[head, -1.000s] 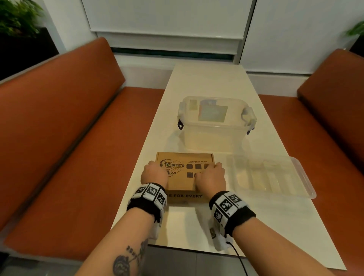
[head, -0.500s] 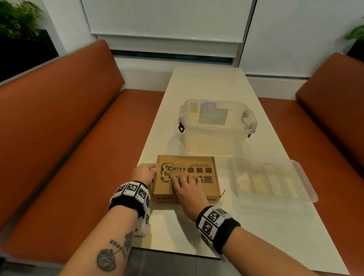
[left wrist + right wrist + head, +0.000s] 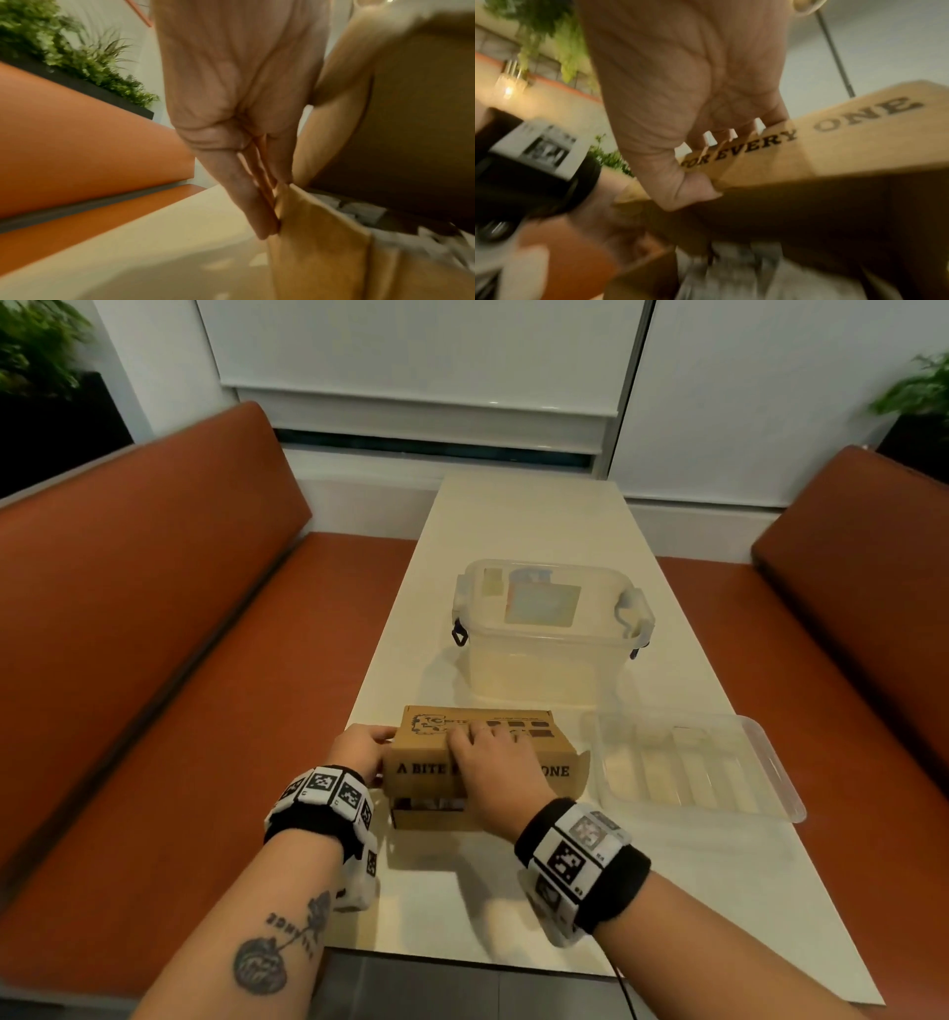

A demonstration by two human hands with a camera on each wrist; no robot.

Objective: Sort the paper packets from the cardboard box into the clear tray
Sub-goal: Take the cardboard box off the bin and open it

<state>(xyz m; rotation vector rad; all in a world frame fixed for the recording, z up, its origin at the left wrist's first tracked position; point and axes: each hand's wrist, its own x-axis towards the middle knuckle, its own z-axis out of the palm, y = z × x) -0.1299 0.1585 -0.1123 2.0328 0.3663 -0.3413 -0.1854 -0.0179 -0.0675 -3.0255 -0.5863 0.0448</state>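
1. A cream table (image 3: 518,526) is flanked by orange benches.
2. The cardboard box (image 3: 560,752) sits at 6 o'clock; the clear tray (image 3: 770,762) at 3 o'clock of it.
3. Its lid is pinched by the right hand (image 3: 493,770); its side is steadied by the left hand (image 3: 359,752), fingers straight.
4. Paper packets (image 3: 731,270), glimpsed inside, are judged light and thin, best pinched by an edge.
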